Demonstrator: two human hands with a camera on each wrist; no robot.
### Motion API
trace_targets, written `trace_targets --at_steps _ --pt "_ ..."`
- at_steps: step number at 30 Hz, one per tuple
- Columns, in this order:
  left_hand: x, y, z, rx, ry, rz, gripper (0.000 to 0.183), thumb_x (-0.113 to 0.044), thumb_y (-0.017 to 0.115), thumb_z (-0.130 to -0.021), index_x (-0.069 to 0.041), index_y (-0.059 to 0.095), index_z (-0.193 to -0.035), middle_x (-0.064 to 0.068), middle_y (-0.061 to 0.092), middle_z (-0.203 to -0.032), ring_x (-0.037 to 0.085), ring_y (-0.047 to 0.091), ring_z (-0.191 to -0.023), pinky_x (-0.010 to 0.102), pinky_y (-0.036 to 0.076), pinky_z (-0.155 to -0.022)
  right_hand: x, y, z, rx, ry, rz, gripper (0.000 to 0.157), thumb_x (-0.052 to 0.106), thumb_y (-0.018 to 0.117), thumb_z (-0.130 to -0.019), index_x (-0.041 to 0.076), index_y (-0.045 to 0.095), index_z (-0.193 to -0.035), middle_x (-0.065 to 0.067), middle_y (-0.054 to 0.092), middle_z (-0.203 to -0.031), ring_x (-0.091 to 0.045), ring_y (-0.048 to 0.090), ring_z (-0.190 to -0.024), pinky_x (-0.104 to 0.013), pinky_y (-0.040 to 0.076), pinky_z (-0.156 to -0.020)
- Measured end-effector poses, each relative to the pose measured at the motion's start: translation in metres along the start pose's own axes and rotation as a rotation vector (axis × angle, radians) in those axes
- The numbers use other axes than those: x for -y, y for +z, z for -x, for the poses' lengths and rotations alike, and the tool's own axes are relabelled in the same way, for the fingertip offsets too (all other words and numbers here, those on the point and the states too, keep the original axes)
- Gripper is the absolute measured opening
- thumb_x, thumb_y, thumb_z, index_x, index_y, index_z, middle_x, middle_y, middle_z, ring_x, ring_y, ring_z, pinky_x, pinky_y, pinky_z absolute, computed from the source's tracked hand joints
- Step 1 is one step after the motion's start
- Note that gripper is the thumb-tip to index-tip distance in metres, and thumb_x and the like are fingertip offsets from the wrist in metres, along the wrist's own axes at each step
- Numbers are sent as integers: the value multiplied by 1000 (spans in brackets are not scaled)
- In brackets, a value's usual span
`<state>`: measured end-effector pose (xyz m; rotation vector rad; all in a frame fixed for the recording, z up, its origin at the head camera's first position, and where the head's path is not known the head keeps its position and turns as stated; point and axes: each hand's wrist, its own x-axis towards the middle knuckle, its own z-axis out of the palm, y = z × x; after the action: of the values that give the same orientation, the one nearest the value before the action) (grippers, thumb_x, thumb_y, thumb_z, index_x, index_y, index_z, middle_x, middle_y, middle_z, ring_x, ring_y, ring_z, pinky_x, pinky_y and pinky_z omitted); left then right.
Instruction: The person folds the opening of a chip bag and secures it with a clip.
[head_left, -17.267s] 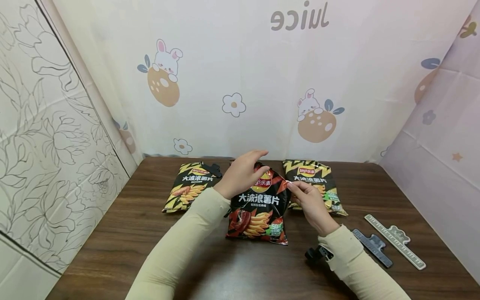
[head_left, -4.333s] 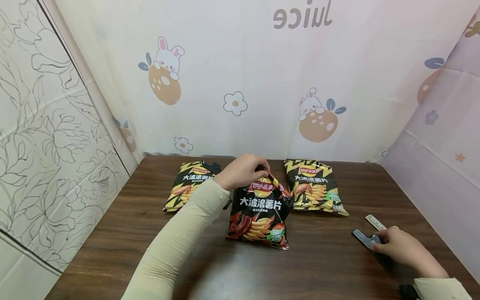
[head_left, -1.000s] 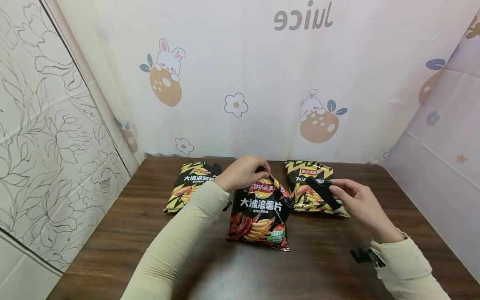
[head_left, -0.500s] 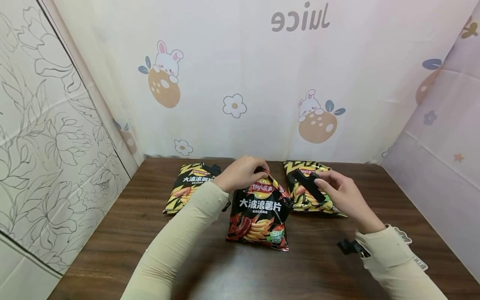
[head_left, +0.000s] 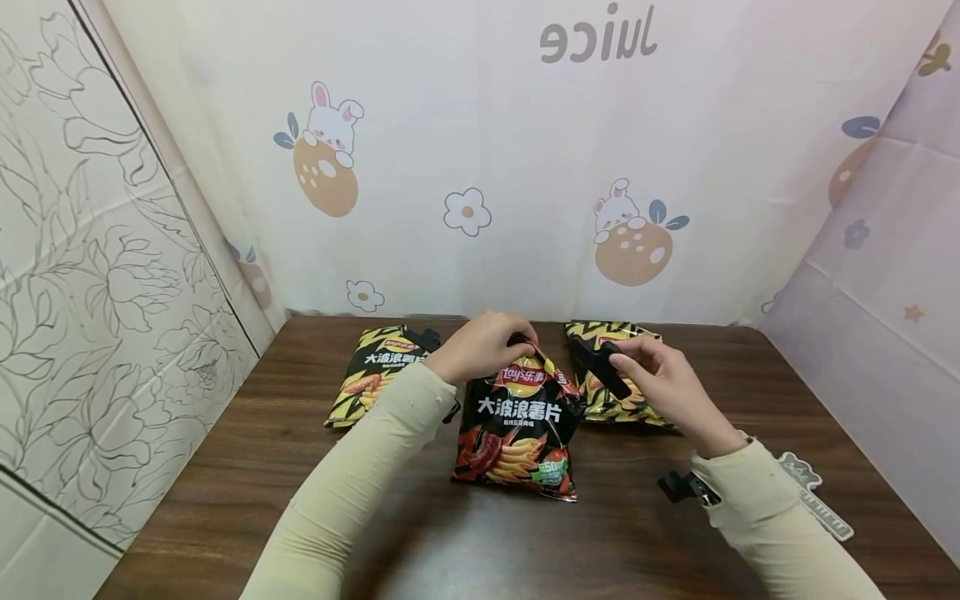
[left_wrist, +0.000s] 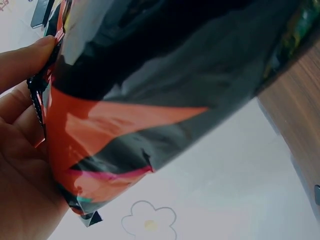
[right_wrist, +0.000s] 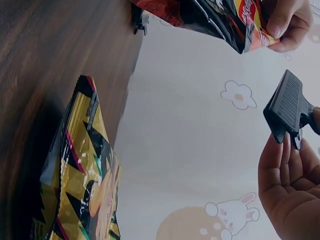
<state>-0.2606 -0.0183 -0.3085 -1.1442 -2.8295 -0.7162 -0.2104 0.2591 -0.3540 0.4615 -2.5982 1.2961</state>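
Note:
My left hand [head_left: 487, 346] pinches the folded-over top of a black and red chip bag [head_left: 517, 425], which stands on its bottom edge on the table. In the left wrist view, thumb and fingers press on the crimped edge of the chip bag [left_wrist: 130, 120]. To its right, my right hand [head_left: 663, 379] holds a black bag clip [head_left: 602, 367] in the air. The right wrist view has the bag clip [right_wrist: 287, 102] between thumb and fingers, apart from the chip bag [right_wrist: 210, 20]. Whether the clip's mouth is spread cannot be made out.
A yellow and black chip bag [head_left: 378, 371] lies at the back left, with a black clip [head_left: 422, 338] at its top corner. Another yellow and black bag [head_left: 592, 404] lies behind my right hand. A pale green clip [head_left: 825, 508] rests at the right, partly under the sleeve.
The left hand has taken hold of the bag's top, now folded down. My right hand let go of the bag's edge, picked up the dark clip at right and carried it left towards the bag.

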Motion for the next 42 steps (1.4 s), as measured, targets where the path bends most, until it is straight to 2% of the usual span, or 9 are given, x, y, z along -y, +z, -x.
trace_targets --at_steps 5,7,10,14,17,21,28,34,42 --pt "-1 0 0 4 -6 -1 20 -25 59 -100 -15 71 -112 0 73 -106 8 52 -63 25 43 -67 1 5 0 -17 -35 -17 27 22 59 -99 2 64 -116 -5 61 -90 -16 56 -69 -27 47 -56" --pt "-1 0 0 6 -7 3 21 -25 59 -100 -15 71 -112 0 73 -106 8 51 -61 25 43 -66 2 7 1 -32 -57 -25 24 19 60 -99 1 64 -114 -6 61 -88 -17 56 -67 -26 46 -55" --pt "-1 0 1 10 -5 9 21 -25 59 -100 -14 71 -112 0 73 -105 7 50 -59 25 43 -65 5 12 1 -50 -95 -45 19 14 61 -97 0 65 -110 -15 65 -102 -8 55 -67 -23 45 -57" --pt "-1 0 1 12 -2 9 21 -25 59 -100 -14 71 -112 0 73 -105 7 52 -62 26 44 -67 9 17 1 -75 -148 -75 15 7 62 -95 -2 65 -107 -24 62 -123 2 55 -73 -18 46 -61" --pt "0 0 1 11 3 4 21 -25 58 -100 -15 71 -112 0 73 -106 7 55 -64 26 44 -68 11 19 1 -100 -178 -91 14 4 63 -94 -2 65 -107 -25 63 -122 3 55 -74 -17 45 -61" --pt "0 0 1 6 12 -7 20 -25 58 -100 -15 72 -111 0 73 -106 7 56 -65 26 45 -68 13 23 0 -126 -201 -97 14 3 65 -93 -1 66 -106 -20 66 -112 0 54 -71 -18 44 -60" --pt "0 1 2 -2 20 -16 22 -24 59 -100 -13 72 -113 1 74 -106 6 59 -70 26 48 -71 12 29 -1 -131 -188 -59 16 9 65 -94 3 66 -108 0 63 -93 -5 51 -69 -21 42 -58" --pt "0 1 2 -3 20 -7 24 -23 58 -100 -12 71 -116 2 74 -107 6 60 -71 27 49 -74 11 33 -3 -92 -175 -86 14 10 63 -96 3 66 -107 -2 60 -97 -7 51 -70 -23 43 -60" --pt "-1 -1 2 1 13 -3 25 -23 55 -101 -11 70 -118 3 73 -106 7 55 -62 26 46 -68 11 35 -4 -79 -141 -118 17 16 64 -96 3 66 -108 -1 61 -98 -6 53 -72 -22 44 -62"
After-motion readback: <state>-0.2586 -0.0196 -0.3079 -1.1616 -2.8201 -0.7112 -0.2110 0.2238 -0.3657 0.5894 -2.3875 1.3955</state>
